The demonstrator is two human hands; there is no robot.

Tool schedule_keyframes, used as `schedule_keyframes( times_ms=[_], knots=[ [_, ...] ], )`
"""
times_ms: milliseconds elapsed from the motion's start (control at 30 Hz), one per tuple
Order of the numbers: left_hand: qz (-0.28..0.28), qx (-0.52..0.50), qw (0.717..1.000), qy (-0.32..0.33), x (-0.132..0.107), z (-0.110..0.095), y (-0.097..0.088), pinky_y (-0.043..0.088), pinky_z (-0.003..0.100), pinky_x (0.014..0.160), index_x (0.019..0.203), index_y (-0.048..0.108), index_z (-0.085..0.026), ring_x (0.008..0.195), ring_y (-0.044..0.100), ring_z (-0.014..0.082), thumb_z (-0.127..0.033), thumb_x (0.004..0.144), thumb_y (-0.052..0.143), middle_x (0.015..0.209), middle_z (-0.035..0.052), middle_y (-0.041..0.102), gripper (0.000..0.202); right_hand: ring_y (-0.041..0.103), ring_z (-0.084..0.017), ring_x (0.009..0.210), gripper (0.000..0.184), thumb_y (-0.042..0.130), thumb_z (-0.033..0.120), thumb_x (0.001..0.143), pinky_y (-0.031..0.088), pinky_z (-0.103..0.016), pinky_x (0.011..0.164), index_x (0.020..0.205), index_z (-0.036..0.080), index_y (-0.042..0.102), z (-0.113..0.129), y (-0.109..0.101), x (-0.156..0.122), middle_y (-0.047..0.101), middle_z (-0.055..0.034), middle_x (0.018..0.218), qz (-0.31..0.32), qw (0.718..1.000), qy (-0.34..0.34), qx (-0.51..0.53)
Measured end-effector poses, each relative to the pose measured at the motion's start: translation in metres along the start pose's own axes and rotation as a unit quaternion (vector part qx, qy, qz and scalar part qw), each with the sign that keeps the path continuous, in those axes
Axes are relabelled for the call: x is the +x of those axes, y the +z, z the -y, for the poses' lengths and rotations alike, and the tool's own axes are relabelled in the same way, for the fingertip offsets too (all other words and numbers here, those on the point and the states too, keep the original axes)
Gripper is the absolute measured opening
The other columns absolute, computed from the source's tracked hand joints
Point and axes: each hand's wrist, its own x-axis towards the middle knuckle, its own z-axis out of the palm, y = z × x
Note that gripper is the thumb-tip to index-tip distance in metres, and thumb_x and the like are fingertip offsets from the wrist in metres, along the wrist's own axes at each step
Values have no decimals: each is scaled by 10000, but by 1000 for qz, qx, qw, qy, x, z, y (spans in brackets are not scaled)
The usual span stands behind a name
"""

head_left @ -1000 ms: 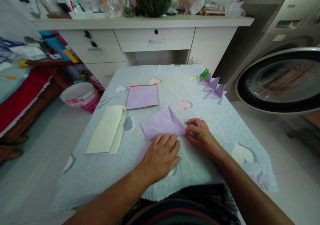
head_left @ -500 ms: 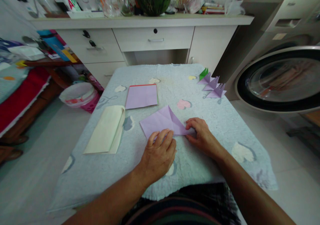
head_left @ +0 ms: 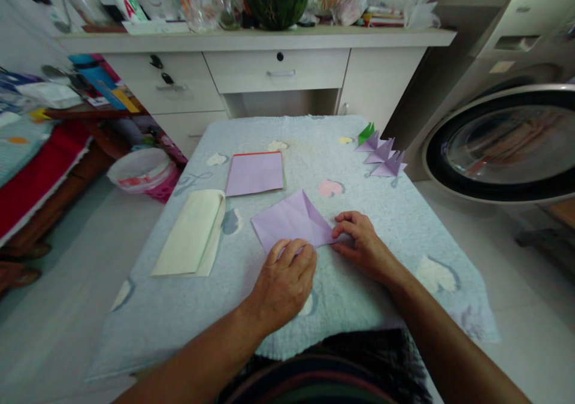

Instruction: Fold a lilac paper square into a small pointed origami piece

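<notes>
White cabinets [head_left: 309,71] and a washing machine [head_left: 483,29] bounded your work area. Before them stood your cloth-covered table [head_left: 171,326]. On its left side lay a pale green folded piece [head_left: 186,233], material undetermined. Your purple sheet [head_left: 283,218] lay near the table's middle, with a triangular flap at its right part. Your left hand [head_left: 287,284] rested on the sheet's near edge, fingers bent and close together; its thumb was not visible. Your right hand [head_left: 362,242] had thumb and forefinger at the right corner; a firm pinch could not be confirmed. Behind lay a purple-topped square stack [head_left: 255,173]; small folded shapes [head_left: 385,157] stood far right. Judged from this, you were setting a crease; the next move called for holding that corner steady while pressing along the near edge.
</notes>
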Motion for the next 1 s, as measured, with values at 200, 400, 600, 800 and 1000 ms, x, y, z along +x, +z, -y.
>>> schedule_keyframes(
  times_ms=[200, 400, 600, 800, 1000],
  knots=[
    [-1, -14, 1000, -27, 2, 0, -1, 359, 421, 1005, 1144, 636, -160, 1108, 544, 225, -219, 920, 537, 1103, 69, 671, 252, 515, -273, 1078, 116, 684, 143, 776, 412, -505, 944, 811, 252, 702, 2, 2, 2, 575, -68, 1108, -1, 1000, 8, -25],
    [-2, -9, 997, -75, 2, -1, 1, 255, 507, 1083, 1130, 645, -183, 1151, 537, 252, -268, 914, 542, 1151, 75, 674, 254, 512, -271, 1061, 84, 665, 155, 801, 403, -501, 935, 788, 234, 692, 5, 2, 4, 581, -73, 1095, -4, 999, 18, -34],
    [2, 27, 996, -84, 0, -3, 2, 20, 590, 1154, 1163, 643, -198, 1311, 414, 302, -339, 904, 558, 1359, 73, 585, 306, 520, -272, 1041, 56, 660, 185, 817, 408, -494, 917, 774, 216, 679, 8, 3, 6, 592, -85, 1077, -6, 999, 17, -45],
    [-5, 57, 996, -64, -2, -5, 3, 20, 545, 1171, 1218, 621, -190, 1322, 390, 264, -316, 938, 511, 1416, 51, 535, 327, 524, -278, 1033, 64, 664, 177, 804, 409, -492, 908, 756, 217, 677, 9, 5, 6, 599, -83, 1055, -13, 998, 20, -56],
    [34, 30, 997, -60, -3, -2, 6, 289, 458, 1077, 1263, 588, -159, 1213, 471, 252, -337, 955, 485, 1366, 76, 567, 370, 528, -279, 1033, 58, 668, 175, 794, 410, -485, 908, 752, 216, 673, 9, 6, 7, 599, -85, 1062, -15, 998, 21, -62]
  ],
)
